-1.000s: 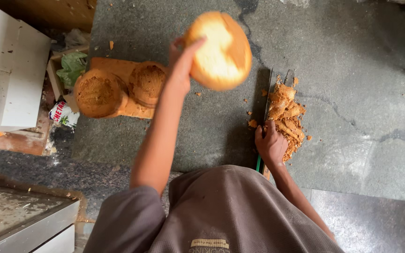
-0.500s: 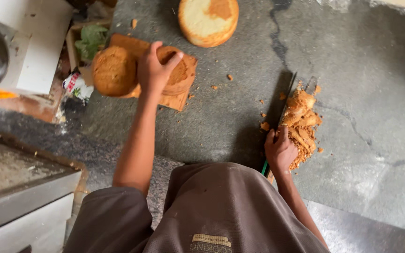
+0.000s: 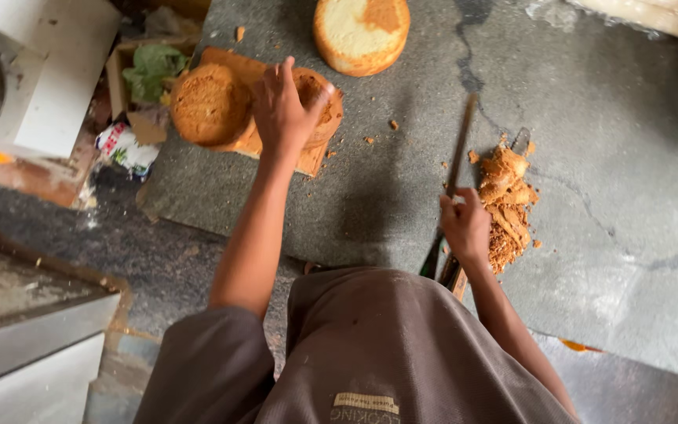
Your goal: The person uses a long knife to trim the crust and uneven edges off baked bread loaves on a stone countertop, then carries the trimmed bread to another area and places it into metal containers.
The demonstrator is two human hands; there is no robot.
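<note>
The surface (image 3: 606,196) is a slab of grey-green stone, mottled and cracked, with a dark crack running from twelve o'clock toward the middle and crumbs scattered over it. At nine o'clock its edge drops to a darker floor; a white box (image 3: 64,78) and a cardboard tray with green leaves (image 3: 151,67) sit at ten o'clock, and a metal cabinet (image 3: 33,330) fills the seven o'clock corner.

On a wooden board (image 3: 308,157) at eleven o'clock lie two round brown cakes. The left hand (image 3: 284,110) is closed over the nearer cake (image 3: 319,98), fingers curled over its top edge; the second cake (image 3: 209,102) lies just beside it, crusty and darker brown. At twelve o'clock a trimmed cake (image 3: 361,31) rests on the bare stone, pale yellow with a brown patch.

The right hand (image 3: 466,228) grips a long knife (image 3: 458,149), blade pointing toward twelve o'clock. Just beside it at three o'clock is a heap of brown crust shavings (image 3: 505,204).
</note>
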